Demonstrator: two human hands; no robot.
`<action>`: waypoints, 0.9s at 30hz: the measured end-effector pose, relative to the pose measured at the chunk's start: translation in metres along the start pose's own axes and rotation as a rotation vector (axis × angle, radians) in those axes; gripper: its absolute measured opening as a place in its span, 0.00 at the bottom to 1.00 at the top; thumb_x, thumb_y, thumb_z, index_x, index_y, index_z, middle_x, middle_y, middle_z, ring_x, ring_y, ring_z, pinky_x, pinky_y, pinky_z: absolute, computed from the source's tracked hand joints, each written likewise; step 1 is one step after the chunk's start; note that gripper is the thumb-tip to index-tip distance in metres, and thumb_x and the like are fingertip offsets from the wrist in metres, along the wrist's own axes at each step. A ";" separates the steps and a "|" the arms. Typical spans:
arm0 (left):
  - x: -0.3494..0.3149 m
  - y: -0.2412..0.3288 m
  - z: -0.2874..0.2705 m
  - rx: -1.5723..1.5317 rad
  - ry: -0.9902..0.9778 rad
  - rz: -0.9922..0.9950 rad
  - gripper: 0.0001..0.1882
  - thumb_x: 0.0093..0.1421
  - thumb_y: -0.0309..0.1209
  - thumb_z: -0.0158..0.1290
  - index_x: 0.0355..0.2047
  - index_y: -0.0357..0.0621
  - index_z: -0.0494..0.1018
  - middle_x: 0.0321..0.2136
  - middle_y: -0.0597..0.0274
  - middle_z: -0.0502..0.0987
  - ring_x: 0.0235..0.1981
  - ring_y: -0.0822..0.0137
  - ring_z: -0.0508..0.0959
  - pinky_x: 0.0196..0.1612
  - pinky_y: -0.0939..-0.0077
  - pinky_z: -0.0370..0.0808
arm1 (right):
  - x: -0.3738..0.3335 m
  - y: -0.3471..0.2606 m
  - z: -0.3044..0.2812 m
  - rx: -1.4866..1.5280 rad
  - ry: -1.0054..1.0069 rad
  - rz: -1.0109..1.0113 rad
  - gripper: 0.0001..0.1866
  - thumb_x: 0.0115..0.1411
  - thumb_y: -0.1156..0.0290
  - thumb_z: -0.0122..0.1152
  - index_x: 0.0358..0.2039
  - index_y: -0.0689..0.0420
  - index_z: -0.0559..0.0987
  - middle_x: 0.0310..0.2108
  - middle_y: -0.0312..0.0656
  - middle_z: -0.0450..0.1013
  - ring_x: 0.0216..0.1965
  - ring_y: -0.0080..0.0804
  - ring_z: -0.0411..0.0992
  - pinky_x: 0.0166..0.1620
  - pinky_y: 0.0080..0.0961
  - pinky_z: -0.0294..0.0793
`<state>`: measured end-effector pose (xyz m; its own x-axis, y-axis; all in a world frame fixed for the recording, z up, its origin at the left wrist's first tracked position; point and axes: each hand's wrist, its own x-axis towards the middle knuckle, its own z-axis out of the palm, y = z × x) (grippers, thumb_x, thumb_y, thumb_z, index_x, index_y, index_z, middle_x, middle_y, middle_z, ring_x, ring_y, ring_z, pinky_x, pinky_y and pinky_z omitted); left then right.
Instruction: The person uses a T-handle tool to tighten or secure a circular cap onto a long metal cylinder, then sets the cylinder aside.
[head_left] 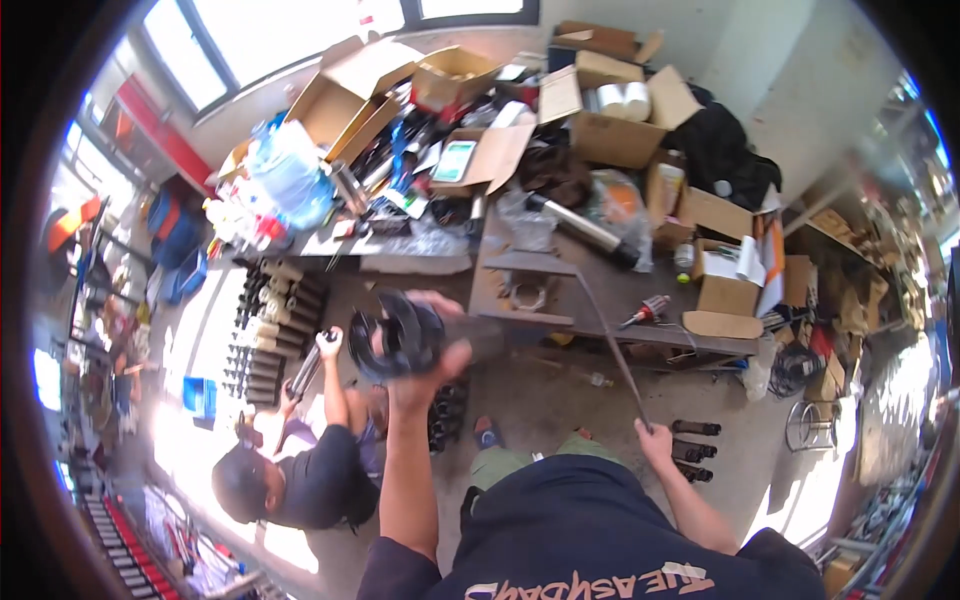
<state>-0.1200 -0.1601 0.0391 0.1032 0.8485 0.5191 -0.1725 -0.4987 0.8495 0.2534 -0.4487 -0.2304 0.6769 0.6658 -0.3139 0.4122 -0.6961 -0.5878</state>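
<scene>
In my left hand [430, 365], raised above the floor left of the bench, is a black part with round flanges or coils [395, 335]. It is smeared by motion, so its exact kind does not show. My right hand [655, 440] is closed around the lower end of a long thin metal bar [612, 345]. This bar slants up and left to a flat metal frame [530, 265] at the bench edge. Whether bar and frame are joined, I cannot tell. Inside the frame, a ring-shaped piece [528, 293] shows.
On the left a co-worker [300, 480] crouches, holding a metal tube [308, 370] beside rows of cylinders [270, 330]. The cluttered bench [650, 315] carries cardboard boxes [615, 135], a dark tube [590, 230] and a red-tipped tool [645, 310]. Black cylinders [695, 450] lie on the floor at right.
</scene>
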 end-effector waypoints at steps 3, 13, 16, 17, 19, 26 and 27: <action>0.052 -0.052 0.034 -0.250 0.108 -0.189 0.25 0.44 0.24 0.66 0.45 0.40 0.73 0.38 0.61 0.79 0.37 0.69 0.78 0.43 0.72 0.75 | -0.033 0.000 -0.027 -0.032 0.053 -0.025 0.28 0.59 0.46 0.63 0.19 0.62 0.75 0.12 0.48 0.64 0.17 0.37 0.67 0.26 0.39 0.66; 0.147 -0.143 0.103 -0.128 0.077 -0.441 0.17 0.45 0.29 0.71 0.33 0.42 0.77 0.29 0.71 0.77 0.30 0.75 0.75 0.36 0.77 0.71 | -0.103 -0.007 -0.049 0.009 0.309 -0.039 0.24 0.57 0.52 0.66 0.18 0.61 0.74 0.13 0.50 0.65 0.16 0.46 0.65 0.24 0.39 0.64; 0.166 -0.148 0.096 -0.294 -0.230 -0.663 0.18 0.43 0.24 0.69 0.36 0.41 0.76 0.31 0.63 0.80 0.32 0.69 0.79 0.35 0.73 0.75 | -0.102 -0.031 -0.048 0.073 0.362 -0.106 0.23 0.57 0.56 0.67 0.17 0.61 0.73 0.12 0.47 0.63 0.13 0.40 0.64 0.23 0.37 0.63; 0.163 -0.143 0.098 -0.307 -0.332 -0.629 0.22 0.42 0.23 0.67 0.40 0.39 0.76 0.35 0.60 0.81 0.36 0.66 0.80 0.40 0.71 0.76 | -0.100 -0.034 -0.048 0.090 0.363 -0.106 0.22 0.58 0.57 0.67 0.17 0.61 0.73 0.11 0.47 0.63 0.13 0.39 0.64 0.22 0.36 0.63; 0.156 -0.127 0.093 -0.289 -0.588 -0.522 0.31 0.37 0.21 0.65 0.47 0.37 0.75 0.42 0.57 0.80 0.45 0.62 0.79 0.49 0.65 0.76 | -0.094 -0.048 -0.053 0.114 0.350 -0.130 0.21 0.58 0.59 0.67 0.17 0.62 0.73 0.11 0.47 0.63 0.12 0.34 0.63 0.21 0.33 0.62; 0.099 -0.111 0.104 -0.215 -0.531 -0.392 0.33 0.39 0.22 0.72 0.49 0.40 0.75 0.41 0.66 0.79 0.44 0.70 0.77 0.53 0.73 0.72 | -0.074 -0.092 -0.107 0.072 0.296 -0.314 0.16 0.55 0.64 0.67 0.19 0.61 0.76 0.12 0.47 0.65 0.13 0.37 0.66 0.22 0.32 0.64; 0.092 -0.110 0.114 -0.137 -0.412 -0.325 0.33 0.40 0.25 0.73 0.48 0.39 0.75 0.40 0.67 0.79 0.43 0.71 0.77 0.52 0.73 0.73 | -0.065 -0.095 -0.121 0.029 0.319 -0.357 0.15 0.55 0.65 0.67 0.19 0.61 0.77 0.12 0.48 0.66 0.14 0.38 0.67 0.22 0.33 0.64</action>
<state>0.0198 -0.0478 0.0042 0.5433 0.8018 0.2488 -0.1906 -0.1708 0.9667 0.2442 -0.4578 -0.0639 0.6510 0.7434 0.1535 0.6393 -0.4279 -0.6388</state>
